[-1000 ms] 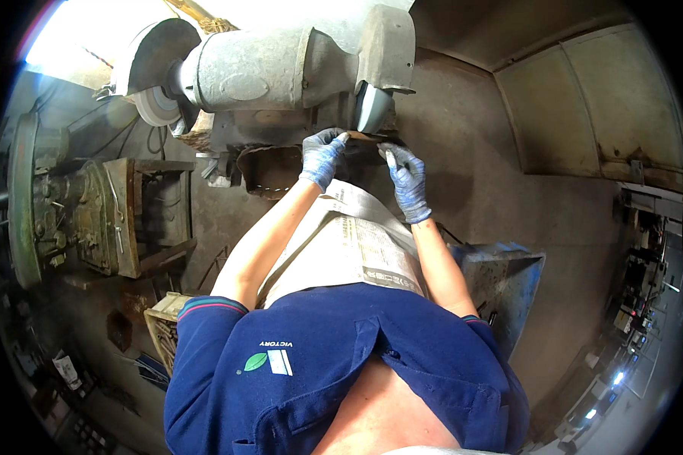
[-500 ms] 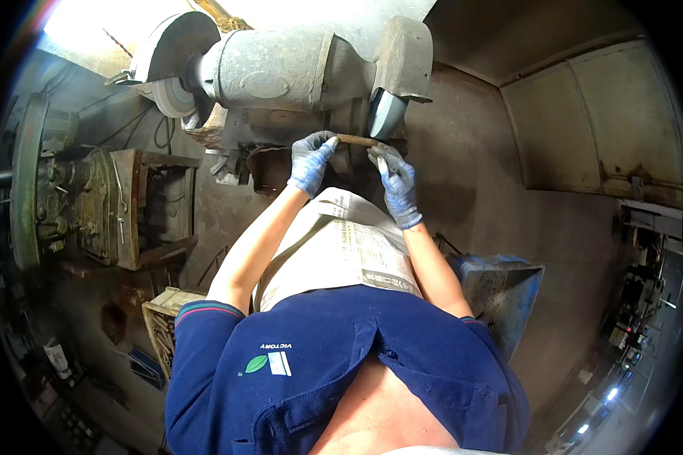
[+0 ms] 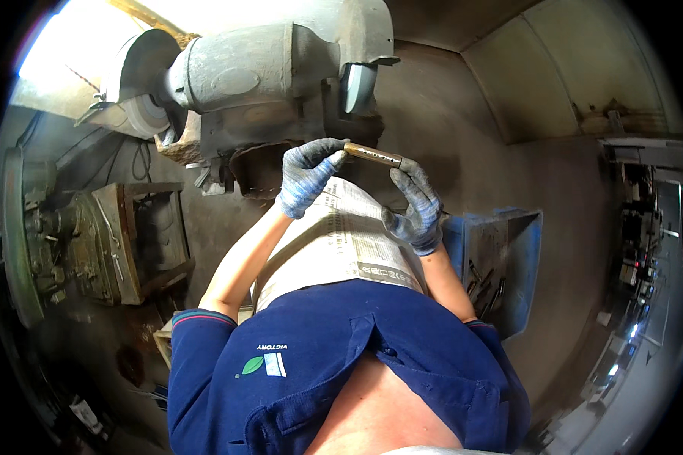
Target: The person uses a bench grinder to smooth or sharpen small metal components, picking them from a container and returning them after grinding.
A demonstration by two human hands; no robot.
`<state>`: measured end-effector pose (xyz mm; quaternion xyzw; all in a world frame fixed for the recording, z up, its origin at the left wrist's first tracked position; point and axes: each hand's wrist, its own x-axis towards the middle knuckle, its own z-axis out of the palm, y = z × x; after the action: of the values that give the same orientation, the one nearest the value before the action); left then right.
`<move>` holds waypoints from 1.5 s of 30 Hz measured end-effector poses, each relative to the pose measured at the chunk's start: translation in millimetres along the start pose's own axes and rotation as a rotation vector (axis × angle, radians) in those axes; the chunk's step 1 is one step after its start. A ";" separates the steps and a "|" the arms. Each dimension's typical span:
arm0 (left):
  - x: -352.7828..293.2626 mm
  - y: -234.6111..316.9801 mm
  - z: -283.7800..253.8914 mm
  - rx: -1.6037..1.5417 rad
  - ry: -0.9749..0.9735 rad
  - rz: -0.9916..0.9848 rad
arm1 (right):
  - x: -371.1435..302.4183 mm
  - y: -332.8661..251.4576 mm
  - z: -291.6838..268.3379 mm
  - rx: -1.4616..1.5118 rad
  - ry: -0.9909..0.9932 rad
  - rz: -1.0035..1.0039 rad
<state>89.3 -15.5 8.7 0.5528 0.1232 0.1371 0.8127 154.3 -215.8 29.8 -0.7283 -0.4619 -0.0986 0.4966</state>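
Observation:
A slim metal bar (image 3: pixel 373 155) with a row of small holes and a brownish end is held up in front of a bench grinder (image 3: pixel 239 72). My left hand (image 3: pixel 309 174), in a blue and grey work glove, pinches the bar's left end between thumb and fingers. At the other end, the fingertips of my gloved right hand (image 3: pixel 417 205) touch the bar, while the thumb stands well apart from it. The grinder's right wheel (image 3: pixel 359 87) is beyond the bar and not touching it. Newspaper sheets (image 3: pixel 349 235) cover my lap.
The grinder's left wheel (image 3: pixel 146 115) shows below its guard. A blue bin (image 3: pixel 517 288) with dark metal pieces stands to my right. On the left is a greenish machine (image 3: pixel 26 235) beside a rusty metal frame (image 3: pixel 140 250). A pale crate (image 3: pixel 163 341) is partly hidden by my arm.
The bar has come away from the right wheel, toward me, and now shows its row of holes. My right hand's thumb has spread off it. The whole view has shifted, with the grinder further up-left.

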 end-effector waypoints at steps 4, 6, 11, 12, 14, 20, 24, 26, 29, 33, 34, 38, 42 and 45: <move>-7.2 -1.1 -3.8 0.073 -0.086 -0.010 | -13.2 -17.4 -0.7 -0.082 0.023 -0.022; -5.3 -10.7 -7.4 0.021 -0.164 -0.100 | -28.5 -19.0 -10.4 -0.106 0.050 0.057; -7.4 -19.0 -28.5 0.003 -0.086 -0.093 | -67.9 -45.2 -90.7 -0.263 0.068 0.375; -14.8 -10.3 -40.7 0.072 -0.046 -0.115 | -76.8 -58.1 -106.0 -0.465 0.026 0.463; -32.9 -19.2 -73.8 0.067 0.135 -0.163 | -138.6 -59.3 -137.6 -0.604 0.131 0.677; -90.9 -19.5 -142.6 0.208 0.439 -0.150 | -202.8 -15.3 -203.1 -0.946 -0.010 0.838; -136.0 -31.1 -169.5 0.298 0.586 -0.075 | -111.8 26.6 -136.6 -0.380 -0.043 0.573; -167.4 -22.3 -179.3 0.233 0.649 -0.083 | -64.3 15.1 -79.1 -0.218 -0.162 0.429; -248.8 -3.3 -201.1 0.510 0.872 -0.018 | -53.0 20.1 -21.5 0.060 -0.342 0.337; -386.6 10.2 -225.4 0.329 1.371 0.164 | -45.3 21.1 3.7 0.119 -0.476 0.392; -419.7 17.8 -225.5 0.523 1.473 0.069 | -43.1 25.6 6.7 0.121 -0.497 0.376; -529.0 -40.7 -266.4 0.701 1.669 -0.405 | -27.6 40.5 19.5 0.167 -0.581 0.350; -512.5 -26.2 -280.3 1.018 1.619 -0.883 | -18.5 48.7 28.5 0.090 -0.623 0.254; -488.7 -12.1 -279.6 1.199 1.453 -1.163 | -15.7 42.2 28.6 0.104 -0.658 0.277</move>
<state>-463.6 46.5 -79.1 0.5025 0.8583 -0.0555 0.0880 169.1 -205.0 -20.3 -0.7505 -0.4983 0.2328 0.3664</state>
